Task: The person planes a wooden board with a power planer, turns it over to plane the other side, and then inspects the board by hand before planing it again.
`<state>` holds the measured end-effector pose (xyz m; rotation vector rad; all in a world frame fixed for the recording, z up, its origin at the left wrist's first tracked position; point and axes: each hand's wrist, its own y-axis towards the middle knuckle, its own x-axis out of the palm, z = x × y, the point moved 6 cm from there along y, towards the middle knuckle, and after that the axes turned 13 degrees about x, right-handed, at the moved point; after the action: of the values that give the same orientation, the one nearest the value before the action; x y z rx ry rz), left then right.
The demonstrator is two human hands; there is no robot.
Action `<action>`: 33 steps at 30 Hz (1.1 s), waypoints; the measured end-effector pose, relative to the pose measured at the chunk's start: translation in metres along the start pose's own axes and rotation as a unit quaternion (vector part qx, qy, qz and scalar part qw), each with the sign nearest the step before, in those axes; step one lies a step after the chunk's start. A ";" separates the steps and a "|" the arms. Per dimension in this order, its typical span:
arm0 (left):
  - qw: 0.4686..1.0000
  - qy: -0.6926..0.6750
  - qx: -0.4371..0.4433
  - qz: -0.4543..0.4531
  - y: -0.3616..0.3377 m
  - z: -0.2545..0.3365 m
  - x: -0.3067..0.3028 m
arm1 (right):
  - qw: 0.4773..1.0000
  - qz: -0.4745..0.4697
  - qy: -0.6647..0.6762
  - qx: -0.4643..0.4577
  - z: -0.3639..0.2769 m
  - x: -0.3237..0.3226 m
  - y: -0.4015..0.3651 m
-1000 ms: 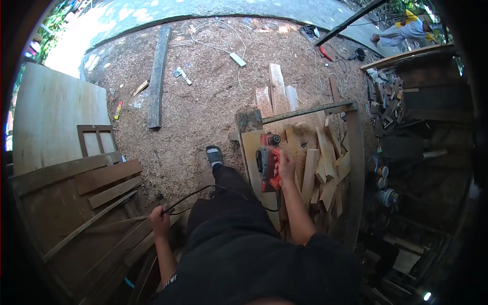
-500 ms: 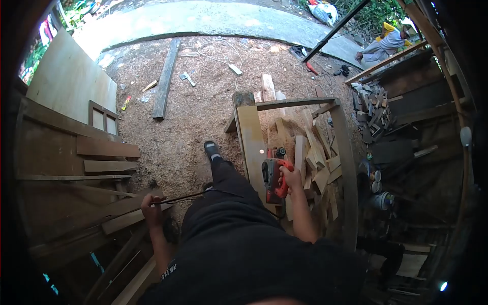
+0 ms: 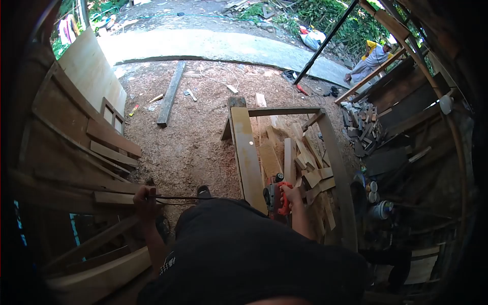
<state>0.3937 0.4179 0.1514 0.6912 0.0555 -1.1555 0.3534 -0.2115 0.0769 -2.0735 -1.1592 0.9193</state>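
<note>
A red and black electric hand planer [image 3: 273, 197] is in my right hand [image 3: 292, 197], whose fingers wrap round its red handle. The tool is at the near right edge of a long, pale board [image 3: 245, 152] that lies along the left side of a wooden work frame [image 3: 347, 203]. Out to the left, my left hand [image 3: 144, 195] is closed round a dark power cord [image 3: 178, 197], which stretches across toward my body. My dark shirt covers the near end of the board and the rest of the cord.
Offcuts [image 3: 312, 178] lie piled inside the frame. Shavings cover the ground [image 3: 178, 152], where a long grey beam [image 3: 172, 94] lies. Planks [image 3: 114, 140] and a plywood sheet [image 3: 94, 73] line the left. A seated person [image 3: 373, 58] is at the far right, past dark wood scraps [image 3: 363, 124].
My view has tilted up, showing more ground beyond the concrete strip. The planer has come back toward my body along the board; my left hand still grips the cord, slightly farther left.
</note>
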 end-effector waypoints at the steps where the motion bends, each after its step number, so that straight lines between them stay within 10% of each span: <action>1: 0.999 0.018 0.042 0.018 -0.017 0.018 -0.012 | 1.000 -0.011 -0.005 0.015 0.017 -0.008 -0.002; 9: 0.989 -0.109 -0.081 -0.060 -0.219 0.064 -0.085 | 0.998 -0.063 0.007 0.012 0.160 -0.103 -0.097; 25: 0.971 -0.194 -0.016 -0.140 -0.427 0.209 -0.203 | 0.967 -0.097 0.219 0.081 0.447 -0.205 -0.284; 33: 0.954 -0.214 0.001 -0.211 -0.494 0.239 -0.274 | 0.992 -0.002 0.065 0.108 0.544 -0.203 -0.393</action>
<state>-0.2162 0.4064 0.2128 0.4250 -0.1742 -1.6983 -0.3417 -0.1282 0.1105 -1.9237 -0.9521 0.8546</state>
